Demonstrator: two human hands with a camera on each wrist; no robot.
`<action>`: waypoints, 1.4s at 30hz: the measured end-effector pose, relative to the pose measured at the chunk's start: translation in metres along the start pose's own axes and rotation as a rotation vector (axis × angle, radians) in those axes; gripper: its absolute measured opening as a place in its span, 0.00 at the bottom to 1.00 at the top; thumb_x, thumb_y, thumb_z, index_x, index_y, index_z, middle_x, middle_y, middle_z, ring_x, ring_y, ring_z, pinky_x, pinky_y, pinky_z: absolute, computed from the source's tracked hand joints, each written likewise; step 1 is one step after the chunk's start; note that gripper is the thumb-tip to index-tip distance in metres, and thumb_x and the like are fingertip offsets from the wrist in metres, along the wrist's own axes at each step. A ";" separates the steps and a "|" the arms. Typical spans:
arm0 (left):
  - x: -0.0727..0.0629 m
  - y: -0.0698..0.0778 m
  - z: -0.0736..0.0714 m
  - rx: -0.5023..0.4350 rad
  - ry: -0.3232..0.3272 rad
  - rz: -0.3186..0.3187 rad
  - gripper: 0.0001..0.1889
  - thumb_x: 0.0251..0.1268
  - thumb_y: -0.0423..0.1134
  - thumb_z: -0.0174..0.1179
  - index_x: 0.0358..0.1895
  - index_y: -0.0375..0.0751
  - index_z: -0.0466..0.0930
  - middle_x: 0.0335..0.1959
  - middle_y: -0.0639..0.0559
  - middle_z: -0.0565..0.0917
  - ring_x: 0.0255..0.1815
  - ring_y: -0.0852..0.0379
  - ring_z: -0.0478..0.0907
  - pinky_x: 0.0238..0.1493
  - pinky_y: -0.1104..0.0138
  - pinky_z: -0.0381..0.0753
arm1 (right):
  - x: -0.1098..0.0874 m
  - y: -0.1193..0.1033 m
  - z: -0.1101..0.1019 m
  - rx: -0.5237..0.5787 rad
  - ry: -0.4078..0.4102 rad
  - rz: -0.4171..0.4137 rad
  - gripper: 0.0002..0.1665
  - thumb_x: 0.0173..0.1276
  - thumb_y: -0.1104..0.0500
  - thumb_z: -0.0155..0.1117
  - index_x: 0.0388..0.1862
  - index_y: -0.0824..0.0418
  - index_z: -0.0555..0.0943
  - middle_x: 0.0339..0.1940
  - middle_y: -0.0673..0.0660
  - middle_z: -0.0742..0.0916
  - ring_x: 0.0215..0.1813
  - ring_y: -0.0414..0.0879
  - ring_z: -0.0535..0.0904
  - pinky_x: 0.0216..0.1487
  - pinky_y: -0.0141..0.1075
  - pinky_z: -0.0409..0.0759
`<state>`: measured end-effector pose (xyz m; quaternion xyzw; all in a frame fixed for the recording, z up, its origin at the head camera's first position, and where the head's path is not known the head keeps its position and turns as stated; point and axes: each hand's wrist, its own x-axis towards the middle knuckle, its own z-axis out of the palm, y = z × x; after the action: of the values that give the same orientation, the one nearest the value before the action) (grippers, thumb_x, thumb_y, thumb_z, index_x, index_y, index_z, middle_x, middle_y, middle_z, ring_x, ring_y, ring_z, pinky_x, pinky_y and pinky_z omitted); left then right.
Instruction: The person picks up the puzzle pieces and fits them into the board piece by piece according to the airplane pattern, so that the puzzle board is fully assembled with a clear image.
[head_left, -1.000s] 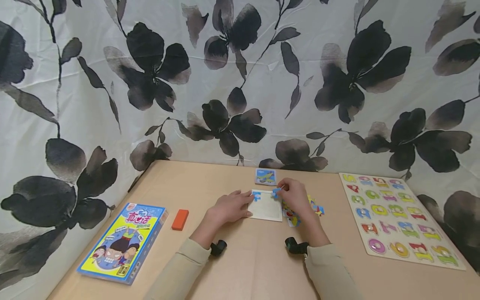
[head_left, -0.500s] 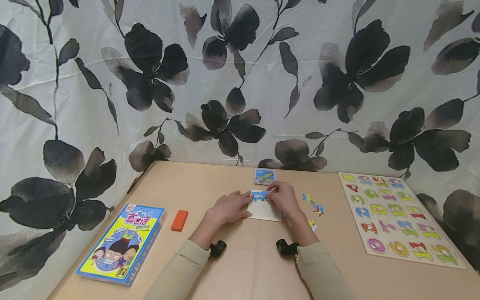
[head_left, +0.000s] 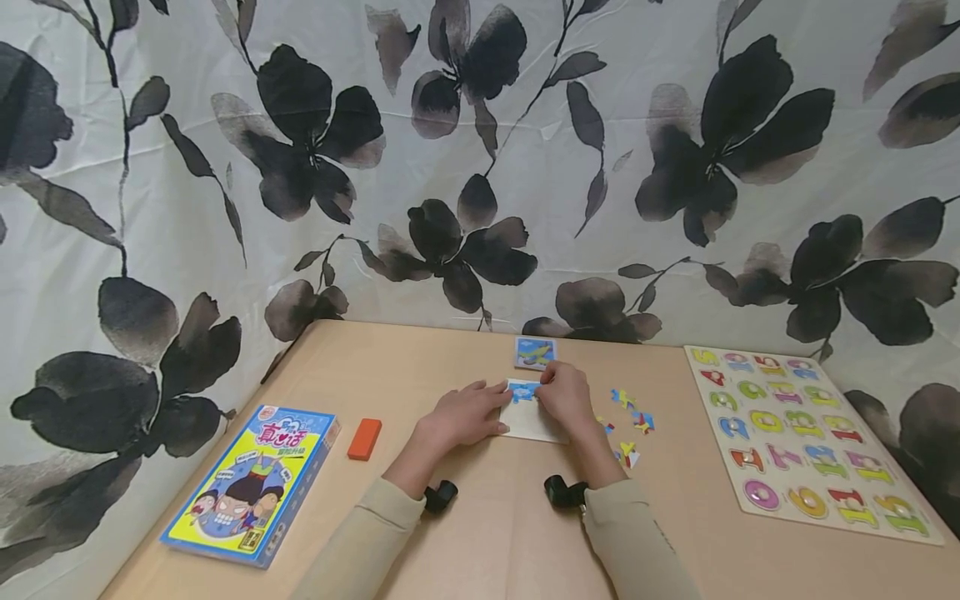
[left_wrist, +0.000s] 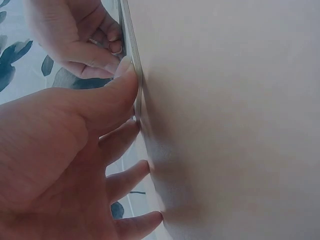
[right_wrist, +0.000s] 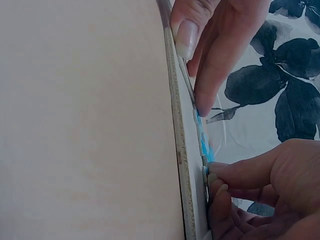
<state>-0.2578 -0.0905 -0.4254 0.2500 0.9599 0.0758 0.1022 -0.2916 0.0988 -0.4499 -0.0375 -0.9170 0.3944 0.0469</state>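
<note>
In the head view a pale square puzzle board (head_left: 528, 423) lies on the table between my hands. Joined blue puzzle pieces (head_left: 522, 390) run along its far edge. My left hand (head_left: 463, 415) rests at the board's left side, thumb against the edge and other fingers spread, as the left wrist view shows. At the right end of the blue row, my right hand (head_left: 567, 402) pinches a small puzzle piece between thumb and fingertips; those fingers mostly hide it. The right wrist view catches a blue strip of pieces (right_wrist: 204, 137) between both hands.
Several loose puzzle pieces (head_left: 642, 422) lie right of the board. A small picture card (head_left: 535, 352) sits beyond it. On the left are an orange block (head_left: 364, 439) and a boxed game (head_left: 247, 492); a large number board (head_left: 802, 446) lies at the right.
My right hand has brought a blue piece from the board's far right corner leftward to the other blue piece. Loose pieces it covered now show. The left hand stays in place.
</note>
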 end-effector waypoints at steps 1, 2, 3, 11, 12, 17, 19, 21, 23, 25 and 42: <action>0.000 0.000 0.000 -0.001 0.001 0.001 0.33 0.70 0.54 0.59 0.75 0.54 0.64 0.79 0.55 0.62 0.79 0.43 0.59 0.70 0.42 0.68 | 0.000 0.000 0.000 -0.006 0.002 -0.004 0.03 0.56 0.67 0.68 0.28 0.63 0.82 0.28 0.58 0.83 0.33 0.50 0.76 0.28 0.32 0.69; 0.000 0.000 0.000 0.003 0.002 0.001 0.33 0.69 0.54 0.59 0.75 0.54 0.65 0.79 0.55 0.62 0.79 0.43 0.60 0.70 0.42 0.68 | 0.000 0.000 0.000 -0.012 0.003 -0.007 0.02 0.56 0.67 0.68 0.28 0.64 0.82 0.28 0.58 0.83 0.34 0.50 0.76 0.28 0.32 0.69; 0.001 0.001 0.000 0.002 0.000 0.001 0.33 0.70 0.54 0.59 0.75 0.54 0.64 0.79 0.55 0.62 0.79 0.43 0.59 0.70 0.42 0.68 | 0.000 0.001 0.001 -0.011 0.001 -0.007 0.02 0.57 0.67 0.68 0.28 0.64 0.83 0.29 0.58 0.83 0.34 0.50 0.76 0.29 0.32 0.70; 0.002 0.002 0.000 0.006 0.004 0.008 0.33 0.70 0.54 0.59 0.75 0.53 0.64 0.79 0.54 0.62 0.79 0.43 0.60 0.70 0.42 0.68 | -0.001 0.003 0.003 -0.020 -0.002 -0.012 0.04 0.57 0.69 0.64 0.31 0.64 0.84 0.30 0.58 0.84 0.34 0.50 0.77 0.29 0.33 0.71; 0.002 0.003 0.000 0.006 0.003 0.007 0.33 0.70 0.54 0.59 0.76 0.53 0.64 0.79 0.55 0.62 0.79 0.43 0.59 0.70 0.42 0.68 | -0.002 0.003 0.003 -0.020 -0.003 -0.012 0.04 0.57 0.69 0.64 0.31 0.63 0.84 0.30 0.57 0.84 0.35 0.50 0.77 0.29 0.33 0.71; 0.002 0.003 0.001 0.016 0.010 0.009 0.33 0.69 0.53 0.60 0.75 0.52 0.65 0.79 0.55 0.62 0.79 0.43 0.60 0.69 0.44 0.70 | -0.003 0.003 0.002 -0.007 -0.029 -0.013 0.05 0.58 0.69 0.64 0.31 0.63 0.85 0.31 0.57 0.85 0.36 0.50 0.77 0.33 0.33 0.72; 0.002 0.003 0.001 0.009 0.022 0.025 0.33 0.69 0.52 0.61 0.74 0.50 0.66 0.78 0.55 0.63 0.78 0.43 0.61 0.69 0.45 0.70 | -0.003 0.002 0.001 0.014 -0.048 -0.003 0.06 0.58 0.69 0.63 0.32 0.63 0.86 0.31 0.57 0.85 0.37 0.50 0.77 0.34 0.33 0.73; 0.003 0.004 0.001 0.000 0.032 0.041 0.32 0.69 0.51 0.61 0.74 0.48 0.67 0.78 0.54 0.63 0.78 0.43 0.61 0.70 0.46 0.70 | -0.003 0.002 0.000 0.033 -0.060 0.007 0.07 0.59 0.69 0.62 0.33 0.63 0.86 0.32 0.57 0.85 0.39 0.50 0.76 0.36 0.34 0.73; 0.003 0.004 0.001 -0.008 0.042 0.055 0.33 0.69 0.51 0.61 0.74 0.47 0.67 0.78 0.53 0.64 0.78 0.43 0.62 0.71 0.47 0.70 | -0.003 0.001 -0.002 0.046 -0.070 0.008 0.08 0.59 0.69 0.61 0.33 0.63 0.86 0.33 0.58 0.86 0.40 0.51 0.76 0.38 0.34 0.73; 0.004 0.004 0.001 -0.006 0.044 0.051 0.33 0.69 0.51 0.61 0.75 0.48 0.66 0.77 0.53 0.65 0.77 0.44 0.63 0.71 0.48 0.70 | -0.004 0.000 -0.003 0.051 -0.087 0.006 0.09 0.60 0.69 0.60 0.34 0.63 0.86 0.34 0.58 0.86 0.41 0.51 0.76 0.39 0.35 0.73; 0.010 0.019 0.003 0.085 0.000 -0.060 0.30 0.73 0.57 0.52 0.76 0.61 0.61 0.79 0.58 0.61 0.79 0.50 0.59 0.61 0.44 0.74 | -0.012 0.005 -0.011 0.073 -0.160 -0.019 0.08 0.66 0.65 0.61 0.41 0.62 0.85 0.38 0.56 0.86 0.42 0.49 0.76 0.43 0.35 0.74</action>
<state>-0.2571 -0.0690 -0.4261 0.2251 0.9693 0.0317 0.0935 -0.2782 0.1091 -0.4468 0.0045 -0.9032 0.4286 -0.0215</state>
